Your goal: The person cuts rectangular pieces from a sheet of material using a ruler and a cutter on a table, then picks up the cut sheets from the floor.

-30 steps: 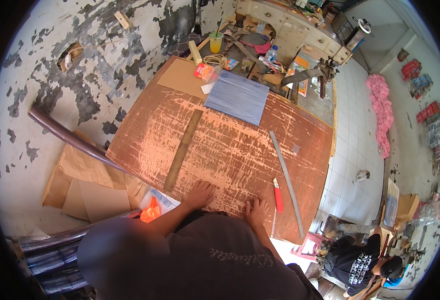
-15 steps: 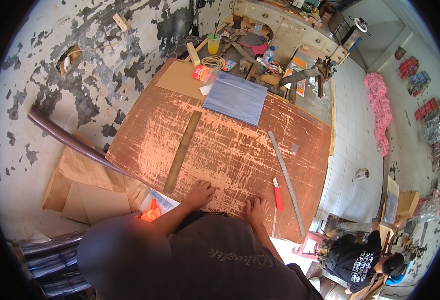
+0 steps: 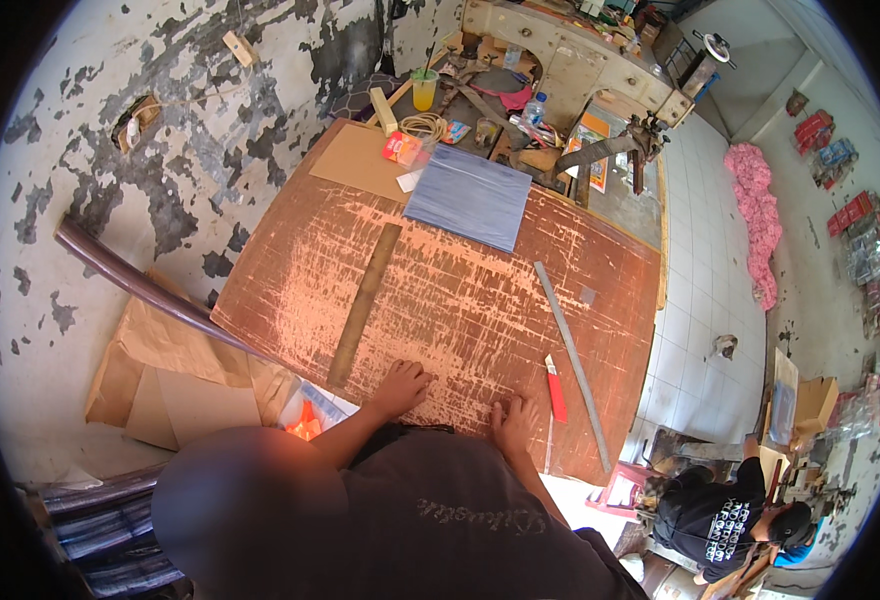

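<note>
My left hand (image 3: 403, 388) rests on the near edge of the scratched brown work board (image 3: 460, 310), fingers loosely bent and apart, holding nothing. To its upper left lies a long brown flat strip (image 3: 365, 305). My right hand (image 3: 515, 422) also lies on the board near the edge, fingers spread with nothing in them. Just right of it is a red-handled utility knife (image 3: 557, 392), its blade end pointing away from me. Beyond the knife a thin grey metal ruler (image 3: 572, 365) lies aslant. Neither hand touches the strip, the knife or the ruler.
A stack of blue-grey sheets (image 3: 468, 197) and a tan cardboard sheet (image 3: 355, 163) lie at the board's far side. Behind stand a yellow drink cup (image 3: 424, 90) and a cluttered bench. At lower right, a co-worker (image 3: 715, 520) bends over other work. Brown paper (image 3: 175, 350) sits left.
</note>
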{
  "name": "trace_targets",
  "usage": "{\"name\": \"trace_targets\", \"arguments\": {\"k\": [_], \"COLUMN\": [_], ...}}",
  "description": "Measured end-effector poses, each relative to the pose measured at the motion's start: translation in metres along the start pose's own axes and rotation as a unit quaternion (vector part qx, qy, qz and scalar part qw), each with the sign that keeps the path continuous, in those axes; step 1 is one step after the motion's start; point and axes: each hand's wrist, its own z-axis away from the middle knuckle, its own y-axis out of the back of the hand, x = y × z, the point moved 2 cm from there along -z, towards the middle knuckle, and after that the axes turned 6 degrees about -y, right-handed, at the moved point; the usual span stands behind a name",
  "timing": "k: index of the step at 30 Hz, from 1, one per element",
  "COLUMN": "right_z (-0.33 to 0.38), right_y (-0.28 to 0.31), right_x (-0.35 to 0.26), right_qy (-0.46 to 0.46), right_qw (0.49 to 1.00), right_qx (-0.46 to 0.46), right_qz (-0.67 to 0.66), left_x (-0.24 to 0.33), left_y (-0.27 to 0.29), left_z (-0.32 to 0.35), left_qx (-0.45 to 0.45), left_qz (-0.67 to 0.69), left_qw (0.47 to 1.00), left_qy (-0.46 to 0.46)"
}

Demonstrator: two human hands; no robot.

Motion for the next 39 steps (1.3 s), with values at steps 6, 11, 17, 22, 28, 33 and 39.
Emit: {"name": "trace_targets", "arguments": {"k": [6, 11, 17, 22, 28, 33, 39], "right_z": [-0.004, -0.002, 0.002, 0.0, -0.007, -0.007, -0.006], "right_y": [0.003, 0.001, -0.005, -0.005, -0.004, -0.007, -0.012], "right_x": [-0.005, -0.001, 0.002, -0.001, -0.008, -0.009, -0.007], "right_qy": [0.03, 0.023, 0.017, 0.024, 0.037, 0.036, 0.029], "right_qw": [0.997, 0.999, 0.999, 0.999, 0.998, 0.999, 0.998], "right_qx": [0.043, 0.031, 0.021, 0.015, 0.041, 0.038, 0.043], "right_qz": [-0.057, -0.024, -0.021, -0.022, -0.037, -0.008, -0.043], "left_x": [0.0, 0.003, 0.001, 0.001, 0.0, 0.001, 0.0], "left_y": [0.002, 0.005, 0.002, -0.001, 0.001, 0.0, -0.003], "left_z": [-0.002, -0.004, -0.005, -0.004, -0.004, -0.005, -0.004], "left_qx": [0.014, 0.012, -0.025, 0.01, 0.001, -0.002, 0.025], "left_qz": [0.002, 0.011, 0.009, -0.004, 0.004, 0.0, 0.008], "left_qw": [1.0, 1.0, 1.0, 1.0, 1.0, 1.0, 1.0], "left_qy": [-0.005, -0.008, 0.009, -0.003, -0.004, -0.002, 0.007]}}
